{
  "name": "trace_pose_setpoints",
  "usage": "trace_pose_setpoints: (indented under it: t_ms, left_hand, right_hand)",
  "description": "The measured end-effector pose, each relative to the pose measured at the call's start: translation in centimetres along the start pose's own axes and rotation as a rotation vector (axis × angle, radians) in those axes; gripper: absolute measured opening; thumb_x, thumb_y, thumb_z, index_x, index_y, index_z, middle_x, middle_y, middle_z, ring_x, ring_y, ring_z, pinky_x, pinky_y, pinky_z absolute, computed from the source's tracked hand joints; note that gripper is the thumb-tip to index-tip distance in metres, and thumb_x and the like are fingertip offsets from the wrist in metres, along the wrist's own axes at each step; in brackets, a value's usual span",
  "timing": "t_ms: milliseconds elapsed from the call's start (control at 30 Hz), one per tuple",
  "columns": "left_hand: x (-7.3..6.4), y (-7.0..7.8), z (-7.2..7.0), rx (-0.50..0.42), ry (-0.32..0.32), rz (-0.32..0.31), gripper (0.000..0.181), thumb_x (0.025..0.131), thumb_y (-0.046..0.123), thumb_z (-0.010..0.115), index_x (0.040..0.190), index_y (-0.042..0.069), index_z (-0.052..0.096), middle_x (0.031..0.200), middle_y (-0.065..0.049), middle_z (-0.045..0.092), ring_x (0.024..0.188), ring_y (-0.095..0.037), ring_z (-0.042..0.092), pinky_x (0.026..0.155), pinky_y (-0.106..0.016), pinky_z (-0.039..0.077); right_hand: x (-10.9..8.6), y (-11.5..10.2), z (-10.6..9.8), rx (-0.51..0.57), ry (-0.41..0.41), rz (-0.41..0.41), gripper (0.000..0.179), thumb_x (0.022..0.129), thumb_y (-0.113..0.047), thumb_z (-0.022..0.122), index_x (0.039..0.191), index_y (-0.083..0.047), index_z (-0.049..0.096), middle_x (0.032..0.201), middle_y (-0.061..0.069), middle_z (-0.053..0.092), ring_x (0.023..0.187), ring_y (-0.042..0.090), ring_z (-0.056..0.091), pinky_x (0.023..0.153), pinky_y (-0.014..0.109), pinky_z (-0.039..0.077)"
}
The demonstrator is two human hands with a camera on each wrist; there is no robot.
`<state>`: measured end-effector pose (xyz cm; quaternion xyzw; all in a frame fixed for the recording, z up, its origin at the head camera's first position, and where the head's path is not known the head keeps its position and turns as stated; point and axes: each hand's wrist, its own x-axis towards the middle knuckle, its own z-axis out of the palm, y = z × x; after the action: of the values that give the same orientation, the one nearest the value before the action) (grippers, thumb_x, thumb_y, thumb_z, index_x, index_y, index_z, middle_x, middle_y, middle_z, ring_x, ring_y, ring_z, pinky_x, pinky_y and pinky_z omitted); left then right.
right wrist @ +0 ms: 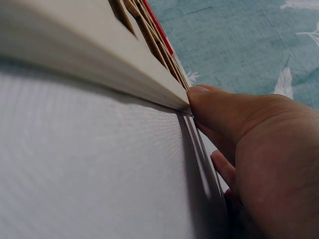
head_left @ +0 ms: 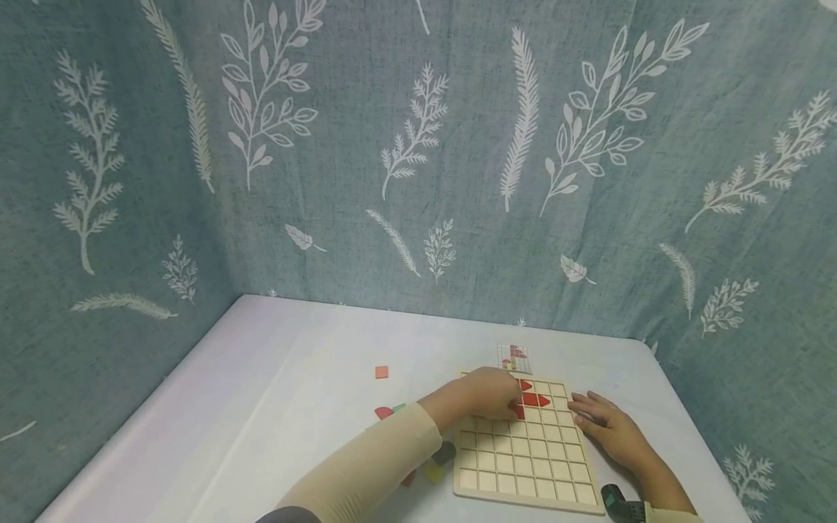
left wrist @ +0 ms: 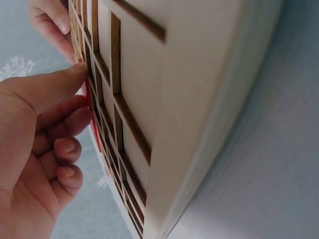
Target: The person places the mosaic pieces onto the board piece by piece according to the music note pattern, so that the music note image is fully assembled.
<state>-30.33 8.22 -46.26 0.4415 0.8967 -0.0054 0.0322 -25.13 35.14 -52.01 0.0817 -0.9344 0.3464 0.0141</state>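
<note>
A wooden grid board lies on the table. Over its upper left part is my left hand, thumb and forefinger pinching a red piece at the grid's surface. The other fingers of that hand are curled. Red pieces, some with pointed ends, sit in cells just right of it. At the board's right edge, my right hand rests with fingers extended; its thumb touches the board's side in the right wrist view. My left hand hides part of the upper left cells.
Behind the board lies a small pattern card. An orange square stands alone to the left. Loose pieces, among them a red one, a yellow one and a dark one, lie around my left forearm. A leaf-patterned cloth encloses the table.
</note>
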Motion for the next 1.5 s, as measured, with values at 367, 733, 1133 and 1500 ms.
trace_pose_setpoints:
  t_ms: [367,733,1133,1500]
  left_hand:
    - [-0.4,-0.5,0.2,-0.035,0.026,-0.020,0.028,0.085,0.040,0.073,0.066,0.024,0.061,0.064,0.016,0.054,0.057,-0.004,0.046,0.056,-0.023,0.040]
    - [-2.8,-1.9,-0.5,-0.047,0.014,-0.028,0.015,0.085,0.037,0.074,0.083,0.023,0.072,0.072,0.016,0.059,0.064,-0.002,0.050,0.061,-0.020,0.044]
    - [-6.3,-4.0,-0.2,-0.132,-0.002,-0.104,0.015,0.084,0.037,0.074,0.089,0.022,0.075,0.078,0.017,0.063,0.067,-0.004,0.054,0.069,-0.024,0.047]
    - [-9.4,-4.8,-0.5,-0.157,-0.040,-0.188,0.021,0.086,0.037,0.072,0.099,0.020,0.075,0.074,0.014,0.057,0.058,-0.006,0.053,0.065,-0.026,0.045]
  right_hand:
    - [0.1,-0.4,0.0,-0.009,-0.007,0.020,0.054,0.091,-0.047,0.061,0.126,-0.007,0.065,0.144,0.012,0.048,0.140,0.043,0.024,0.105,0.066,0.015]
    - [-0.1,-0.6,-0.2,0.006,-0.010,0.020,0.056,0.090,-0.049,0.061,0.126,-0.006,0.065,0.144,0.013,0.047,0.140,0.044,0.023,0.105,0.067,0.015]
    - [-0.1,-0.6,0.0,0.001,-0.014,0.035,0.058,0.089,-0.050,0.062,0.126,-0.006,0.065,0.145,0.013,0.046,0.140,0.043,0.022,0.105,0.067,0.014]
    - [-0.2,-0.4,0.2,0.009,-0.012,0.028,0.058,0.090,-0.050,0.061,0.127,-0.005,0.064,0.145,0.014,0.046,0.140,0.044,0.022,0.104,0.068,0.014]
